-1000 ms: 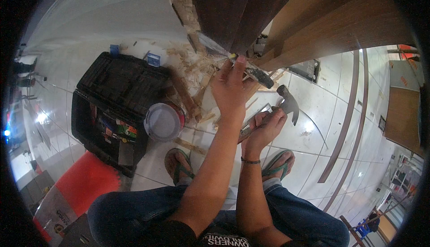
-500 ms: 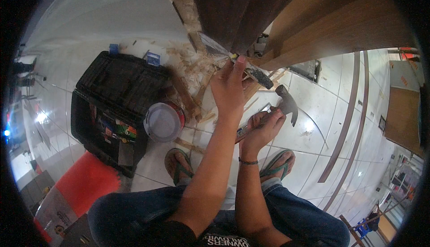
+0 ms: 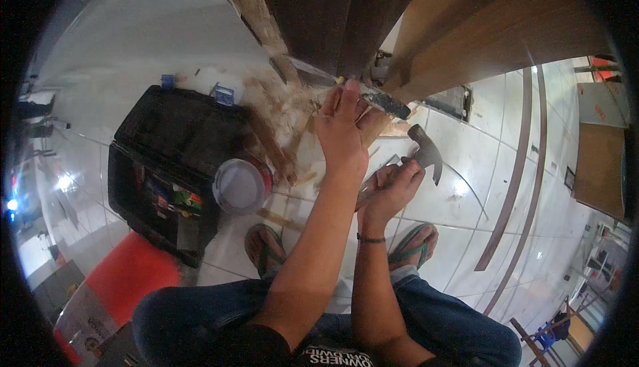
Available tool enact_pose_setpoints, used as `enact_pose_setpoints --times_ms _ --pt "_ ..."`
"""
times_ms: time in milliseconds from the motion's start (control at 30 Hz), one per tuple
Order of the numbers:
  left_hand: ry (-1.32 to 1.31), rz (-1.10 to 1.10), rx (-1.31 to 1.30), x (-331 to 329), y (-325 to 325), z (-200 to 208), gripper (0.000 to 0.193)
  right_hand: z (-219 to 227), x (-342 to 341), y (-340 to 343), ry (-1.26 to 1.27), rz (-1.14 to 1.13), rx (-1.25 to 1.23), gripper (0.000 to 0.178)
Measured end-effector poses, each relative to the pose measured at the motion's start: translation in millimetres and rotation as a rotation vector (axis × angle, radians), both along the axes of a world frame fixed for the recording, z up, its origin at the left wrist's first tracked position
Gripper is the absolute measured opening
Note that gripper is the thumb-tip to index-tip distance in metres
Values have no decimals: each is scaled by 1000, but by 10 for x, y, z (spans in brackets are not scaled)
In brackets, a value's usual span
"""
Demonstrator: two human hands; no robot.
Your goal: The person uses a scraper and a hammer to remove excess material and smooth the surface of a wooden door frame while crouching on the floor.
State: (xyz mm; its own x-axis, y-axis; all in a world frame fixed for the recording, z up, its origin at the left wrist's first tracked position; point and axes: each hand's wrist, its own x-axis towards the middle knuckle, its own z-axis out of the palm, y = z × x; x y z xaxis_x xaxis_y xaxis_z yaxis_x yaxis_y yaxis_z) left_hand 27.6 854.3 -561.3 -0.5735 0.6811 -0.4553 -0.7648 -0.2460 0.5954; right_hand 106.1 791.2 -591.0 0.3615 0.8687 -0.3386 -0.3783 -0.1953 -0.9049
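My left hand [image 3: 344, 130] is closed around a chisel [image 3: 389, 104] with a worn, dark-ended handle and a bit of yellow at its other end. The chisel's blade points up and left, toward the lower end of a dark brown wooden door frame [image 3: 313, 14]. My right hand [image 3: 398, 184] grips a claw hammer [image 3: 426, 154] close under its head, with the claw turned down and right. The hammer's head is just below the chisel's handle end, apart from it. Wood shavings [image 3: 286, 117] lie on the floor beside the frame.
On the left stands an open black toolbox [image 3: 166, 187] with tools inside, next to a round tub [image 3: 239, 187] with a pale top. A red-and-clear item [image 3: 133, 274] lies nearer. Brown strips [image 3: 512, 194] lie on white tiles at right, below a brown wooden panel [image 3: 499, 27].
The view has shifted slightly, and the door frame appears farther left. The chisel's handle end sits a little lower and nearer the hammer's head. Both hands keep their holds.
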Motion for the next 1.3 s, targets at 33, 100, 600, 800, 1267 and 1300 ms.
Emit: enact_pose_setpoints --times_ms 33,100,600,800,1267,1300 --pt "-16 0 16 2 0 17 18 -16 12 10 7 3 2 27" --pt "-30 -3 35 -10 24 41 19 -20 13 54 23 -33 -4 28" --pt "86 -83 -9 25 26 -4 32 65 -21 154 8 -10 -24 30" --pt "85 -55 -23 96 6 65 32 53 7 149 99 -16 -1 29" --pt "151 -5 -94 38 2 8 26 34 24 109 45 6 5 30" --pt "148 -7 -95 32 6 14 26 30 23 104 15 18 23 30"
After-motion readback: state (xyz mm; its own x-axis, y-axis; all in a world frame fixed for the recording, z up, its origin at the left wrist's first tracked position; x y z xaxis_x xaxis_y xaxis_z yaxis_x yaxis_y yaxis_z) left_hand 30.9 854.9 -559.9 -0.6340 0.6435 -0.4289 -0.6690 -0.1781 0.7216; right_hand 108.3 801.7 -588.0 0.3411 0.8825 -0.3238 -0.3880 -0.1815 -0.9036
